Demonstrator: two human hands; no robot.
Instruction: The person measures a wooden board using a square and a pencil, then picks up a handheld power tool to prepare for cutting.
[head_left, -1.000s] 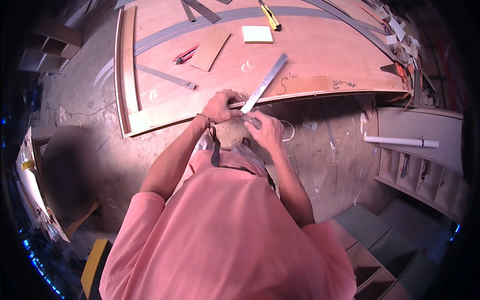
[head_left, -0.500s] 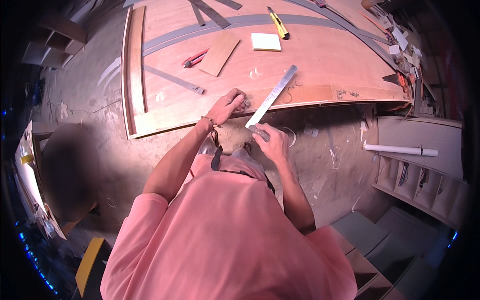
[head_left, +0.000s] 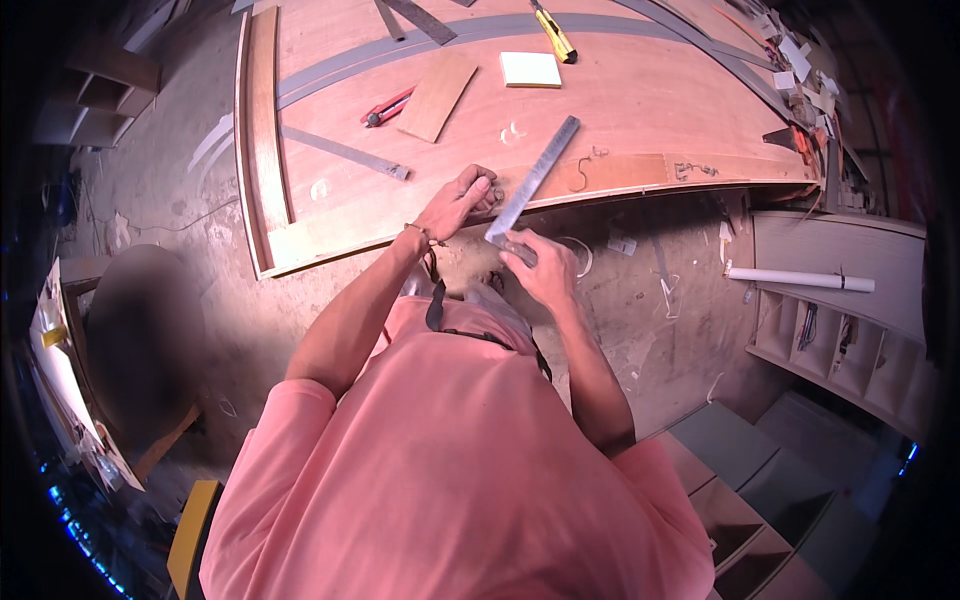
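Note:
My right hand (head_left: 545, 262) is closed round the lower end of a long flat metal bar (head_left: 540, 168), which points up and away across the edge of a large plywood panel (head_left: 640, 110). My left hand (head_left: 458, 205) is closed at the panel's near edge, left of the bar; what its fingers hold is too small to make out. Beyond them on the panel lie a red cutter (head_left: 384, 109), a thin wooden board (head_left: 436, 95), a white square block (head_left: 530, 70), a yellow cutter (head_left: 555, 35) and grey strips (head_left: 345, 150).
Wooden shelving (head_left: 830, 350) with a white roll (head_left: 800, 279) stands at the right. Compartment units (head_left: 740, 530) are at the lower right, another (head_left: 105, 90) at the upper left. A yellow-edged piece (head_left: 190, 535) is at the lower left. Offcuts (head_left: 800, 70) pile at the panel's right end.
My hands, together on the bar a second ago, are now apart, the left higher and to the right of where it was. The bar has moved slightly right, still in my right hand.

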